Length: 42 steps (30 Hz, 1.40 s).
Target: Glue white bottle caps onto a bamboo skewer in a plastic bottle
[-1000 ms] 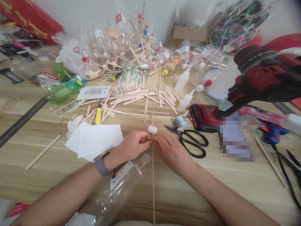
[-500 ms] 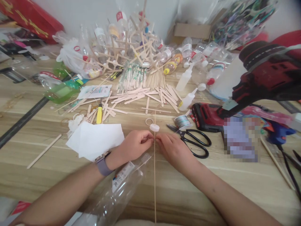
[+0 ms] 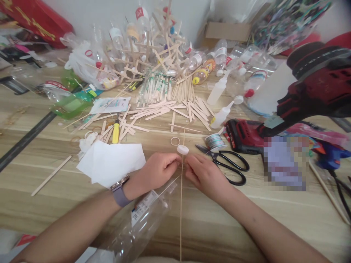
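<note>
A thin bamboo skewer runs from the front edge of the table up between my hands, through a white bottle cap to a crosswise stick. My left hand pinches close against the skewer just below the cap, a watch on its wrist. On the other side my right hand is closed too, fingertips beside the skewer. A fine thread seems to lead from the spool to my right fingers, and a thin strand trails below the left; the pinched ends themselves are hidden.
Scissors lie right of my hand, near a red power tool. White paper and a clear plastic bottle are on the left. Craft sticks, glue bottles and many empty bottles crowd the back.
My fingertips have parted slightly from each other around the skewer. The skewer's upper part and cap appear a little further right and tilted, partly from the view shifting.
</note>
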{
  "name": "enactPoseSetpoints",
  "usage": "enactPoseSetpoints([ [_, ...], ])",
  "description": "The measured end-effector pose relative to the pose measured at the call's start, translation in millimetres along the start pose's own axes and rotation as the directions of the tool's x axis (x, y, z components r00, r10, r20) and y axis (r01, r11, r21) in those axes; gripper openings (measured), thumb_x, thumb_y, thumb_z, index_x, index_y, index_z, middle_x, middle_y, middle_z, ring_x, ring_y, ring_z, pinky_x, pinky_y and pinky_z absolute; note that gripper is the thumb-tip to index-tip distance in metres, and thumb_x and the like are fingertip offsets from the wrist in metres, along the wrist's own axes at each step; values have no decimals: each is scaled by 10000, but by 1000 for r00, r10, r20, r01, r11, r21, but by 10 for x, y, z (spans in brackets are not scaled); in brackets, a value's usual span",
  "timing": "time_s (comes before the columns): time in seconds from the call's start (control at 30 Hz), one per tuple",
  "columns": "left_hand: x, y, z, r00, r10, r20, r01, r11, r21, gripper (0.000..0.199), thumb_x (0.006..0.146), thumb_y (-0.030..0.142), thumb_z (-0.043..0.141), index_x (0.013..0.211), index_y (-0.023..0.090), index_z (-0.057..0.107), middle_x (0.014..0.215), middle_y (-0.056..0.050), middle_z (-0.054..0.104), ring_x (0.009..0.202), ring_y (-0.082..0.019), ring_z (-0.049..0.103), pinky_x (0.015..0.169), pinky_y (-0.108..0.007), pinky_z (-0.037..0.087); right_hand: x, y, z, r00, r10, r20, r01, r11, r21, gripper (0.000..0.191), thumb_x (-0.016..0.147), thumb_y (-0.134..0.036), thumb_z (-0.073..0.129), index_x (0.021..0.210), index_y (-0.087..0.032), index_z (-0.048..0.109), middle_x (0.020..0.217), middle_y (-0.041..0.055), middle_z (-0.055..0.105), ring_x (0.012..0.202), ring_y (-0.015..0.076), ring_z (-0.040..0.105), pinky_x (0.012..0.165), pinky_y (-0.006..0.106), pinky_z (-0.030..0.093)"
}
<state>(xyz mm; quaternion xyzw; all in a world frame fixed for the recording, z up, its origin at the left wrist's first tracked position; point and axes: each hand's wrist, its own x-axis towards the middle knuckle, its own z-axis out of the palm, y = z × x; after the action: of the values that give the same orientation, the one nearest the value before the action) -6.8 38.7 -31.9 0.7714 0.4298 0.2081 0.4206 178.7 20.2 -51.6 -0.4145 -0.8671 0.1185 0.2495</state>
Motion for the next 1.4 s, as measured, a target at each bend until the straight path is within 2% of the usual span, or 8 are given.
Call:
enactPoseSetpoints([
  [0.23, 35, -56, -26, 1000, -15, 0, 15, 1000, -16, 210, 899, 223, 463, 888, 187, 670, 797, 21, 696, 714, -121, 607, 663, -210, 400, -12, 39, 10, 999, 39, -35, -39, 999, 13, 182, 904, -140, 406, 743, -206, 456, 669, 25, 529, 628, 171, 500, 572, 274, 375],
  [0.37, 36, -73, -34, 996, -89, -4, 89, 995, -33, 198, 896, 271, 473, 856, 181, 644, 683, 37, 633, 607, -105, 530, 574, -207, 359, -23, 46, -26, 998, 62, -31, -61, 998, 34, 172, 942, -209, 435, 821, -189, 556, 749, 50, 566, 721, 187, 522, 657, 305, 405],
  [0.53, 26, -77, -23, 991, -136, 16, 137, 987, -89, 197, 888, 307, 484, 843, 181, 628, 610, 52, 564, 538, -90, 442, 512, -202, 311, -3, 12, -126, 982, 139, -128, -134, 990, 52, 141, 890, -246, 542, 801, -203, 642, 868, 71, 579, 848, 228, 510, 748, 378, 381],
  [0.73, 25, -63, 2, 994, -110, 3, 109, 986, -127, 200, 884, 321, 501, 797, 179, 612, 619, 57, 554, 551, -79, 438, 521, -195, 310, 45, -45, -217, 943, 315, 110, -334, 897, 291, 245, 924, -274, 445, 702, -203, 519, 609, -13, 515, 605, 145, 477, 579, 277, 368],
  [0.93, 16, -59, 2, 992, -128, 9, 128, 985, -111, 190, 890, 306, 469, 880, 187, 617, 629, 51, 545, 554, -90, 432, 528, -205, 310, 46, -55, -212, 929, 344, 137, -370, 863, 344, 212, 915, -252, 423, 716, -205, 477, 616, -26, 476, 553, 123, 422, 515, 254, 330],
  [1.03, 13, -65, 2, 991, -131, 18, 132, 986, -98, 204, 895, 317, 458, 888, 186, 615, 624, 48, 525, 551, -95, 419, 524, -210, 298, 37, -44, -207, 881, 404, 245, -473, 744, 472, 202, 910, -298, 440, 731, -211, 478, 561, -51, 425, 496, 109, 368, 462, 244, 287],
  [1.2, 9, -55, 1, 993, -116, 13, 117, 990, -80, 241, 909, 355, 438, 900, 187, 611, 658, 33, 545, 603, -115, 459, 565, -217, 327, 35, -18, -196, 809, 420, 411, -571, 395, 720, 240, 854, -428, 555, 806, -200, 498, 607, -61, 446, 486, 77, 384, 442, 226, 257],
  [1.4, 14, -4, 10, 997, -79, 8, 79, 987, -141, 236, 921, 302, 414, 889, 180, 613, 762, 16, 617, 729, -136, 543, 679, -228, 394, 48, -20, -168, 759, 405, 511, -595, 110, 796, 360, 742, -493, 695, 792, -187, 513, 624, -59, 512, 451, 46, 381, 424, 210, 208],
])
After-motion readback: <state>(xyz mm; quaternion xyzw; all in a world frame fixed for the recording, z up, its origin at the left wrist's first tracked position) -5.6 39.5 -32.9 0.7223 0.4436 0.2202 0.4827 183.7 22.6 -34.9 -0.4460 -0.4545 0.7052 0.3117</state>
